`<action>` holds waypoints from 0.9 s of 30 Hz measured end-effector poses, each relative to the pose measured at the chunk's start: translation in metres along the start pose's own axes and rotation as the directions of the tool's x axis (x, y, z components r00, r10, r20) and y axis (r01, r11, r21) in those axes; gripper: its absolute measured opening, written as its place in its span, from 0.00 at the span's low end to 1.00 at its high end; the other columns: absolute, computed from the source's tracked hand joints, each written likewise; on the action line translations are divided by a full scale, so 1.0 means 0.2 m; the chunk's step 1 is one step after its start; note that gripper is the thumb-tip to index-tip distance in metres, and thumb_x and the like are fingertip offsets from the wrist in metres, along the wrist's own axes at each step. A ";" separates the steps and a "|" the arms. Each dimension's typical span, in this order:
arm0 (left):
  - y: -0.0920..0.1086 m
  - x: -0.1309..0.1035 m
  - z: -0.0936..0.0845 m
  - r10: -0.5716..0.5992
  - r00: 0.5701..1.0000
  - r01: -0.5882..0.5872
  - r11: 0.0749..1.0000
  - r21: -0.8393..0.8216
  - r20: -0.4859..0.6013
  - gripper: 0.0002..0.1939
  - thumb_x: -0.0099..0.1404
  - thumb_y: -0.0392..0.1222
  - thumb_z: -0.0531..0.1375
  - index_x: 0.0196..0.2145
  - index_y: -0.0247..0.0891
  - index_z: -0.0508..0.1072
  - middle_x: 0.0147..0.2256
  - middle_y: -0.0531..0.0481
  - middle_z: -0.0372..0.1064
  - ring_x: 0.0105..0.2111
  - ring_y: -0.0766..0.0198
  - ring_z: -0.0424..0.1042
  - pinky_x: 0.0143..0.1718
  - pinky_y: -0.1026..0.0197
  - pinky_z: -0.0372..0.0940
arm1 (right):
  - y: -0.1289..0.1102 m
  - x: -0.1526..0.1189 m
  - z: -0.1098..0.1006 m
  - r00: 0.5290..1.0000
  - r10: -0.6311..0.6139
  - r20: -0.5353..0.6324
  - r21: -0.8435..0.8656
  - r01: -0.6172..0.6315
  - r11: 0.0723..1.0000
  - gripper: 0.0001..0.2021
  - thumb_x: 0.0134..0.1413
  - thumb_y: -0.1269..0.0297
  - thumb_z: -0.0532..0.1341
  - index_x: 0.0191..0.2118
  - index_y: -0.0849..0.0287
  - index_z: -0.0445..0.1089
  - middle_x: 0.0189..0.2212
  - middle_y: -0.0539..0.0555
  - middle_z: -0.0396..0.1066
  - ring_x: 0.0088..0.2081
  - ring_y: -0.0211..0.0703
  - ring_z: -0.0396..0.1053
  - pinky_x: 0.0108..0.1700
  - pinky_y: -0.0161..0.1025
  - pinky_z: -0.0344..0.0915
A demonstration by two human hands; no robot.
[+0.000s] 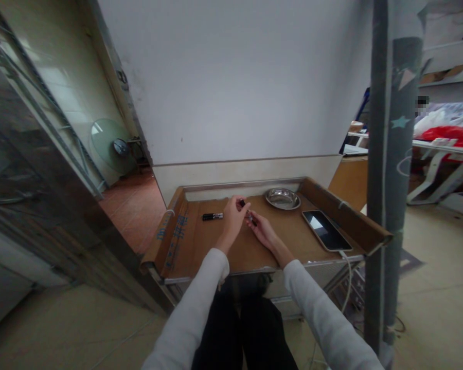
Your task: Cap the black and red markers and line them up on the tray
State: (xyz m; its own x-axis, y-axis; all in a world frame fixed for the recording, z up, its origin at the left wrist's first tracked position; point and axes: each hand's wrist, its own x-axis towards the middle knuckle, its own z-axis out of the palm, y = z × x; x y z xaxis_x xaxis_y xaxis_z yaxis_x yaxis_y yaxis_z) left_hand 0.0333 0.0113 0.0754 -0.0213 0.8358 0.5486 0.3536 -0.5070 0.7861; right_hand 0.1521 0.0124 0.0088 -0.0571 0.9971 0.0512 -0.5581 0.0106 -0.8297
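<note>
Over the middle of the cardboard-lined table, my two hands are close together. My left hand [234, 211] pinches a small black cylinder [242, 203], perhaps a cap, between thumb and fingers. My right hand [263, 229], just to its right and lower, has its fingers closed round a slim dark tube [252, 220] with a light, shiny part. Whether the two pieces touch is too small to make out. Left of my left hand lie black tubes with silver ends [212, 216], side by side on the cardboard [200, 241].
A round steel dish [282, 199] stands at the table's back right. Nearer lies a phone [326, 231] with a white cable [348, 282] hanging off the front edge. Raised cardboard sides [345, 216] flank the table. A wrapped post [389, 195] rises at the right, a wall [239, 82] behind.
</note>
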 end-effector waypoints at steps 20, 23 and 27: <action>-0.32 -0.02 -0.10 -0.216 0.974 0.199 0.959 -0.200 -0.067 0.14 0.57 0.42 0.61 0.40 0.34 0.75 0.41 0.43 0.74 0.38 0.61 0.73 0.45 0.57 0.65 | 0.02 -0.02 -0.01 0.995 0.010 0.102 0.044 -0.014 0.999 0.08 0.45 0.67 0.64 0.34 0.60 0.75 0.42 0.54 0.74 0.46 0.41 0.69 0.55 0.40 0.64; -0.28 -0.01 -0.07 -0.153 0.988 0.146 0.975 -0.170 -0.028 0.15 0.58 0.42 0.61 0.42 0.35 0.75 0.42 0.42 0.74 0.39 0.60 0.72 0.45 0.56 0.65 | 0.01 -0.03 0.00 0.991 0.005 0.133 0.051 -0.012 0.999 0.08 0.46 0.68 0.64 0.35 0.61 0.75 0.43 0.54 0.73 0.47 0.40 0.69 0.56 0.39 0.63; -0.25 0.00 -0.07 -0.102 0.995 0.099 0.982 -0.159 -0.013 0.15 0.58 0.41 0.60 0.43 0.35 0.74 0.42 0.42 0.74 0.39 0.60 0.72 0.45 0.57 0.65 | -0.01 -0.03 0.01 0.993 0.000 0.122 0.062 -0.007 0.998 0.08 0.46 0.69 0.63 0.35 0.62 0.75 0.44 0.55 0.73 0.46 0.40 0.70 0.55 0.36 0.63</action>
State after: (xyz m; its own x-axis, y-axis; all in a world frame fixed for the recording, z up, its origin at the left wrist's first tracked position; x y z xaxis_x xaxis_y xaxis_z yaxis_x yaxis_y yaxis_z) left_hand 0.0024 0.0339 0.0407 -0.0692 0.8805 0.4690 0.1961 -0.4490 0.8718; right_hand 0.1522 0.0065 0.0102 -0.1576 0.9803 0.1189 -0.6082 -0.0015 -0.7938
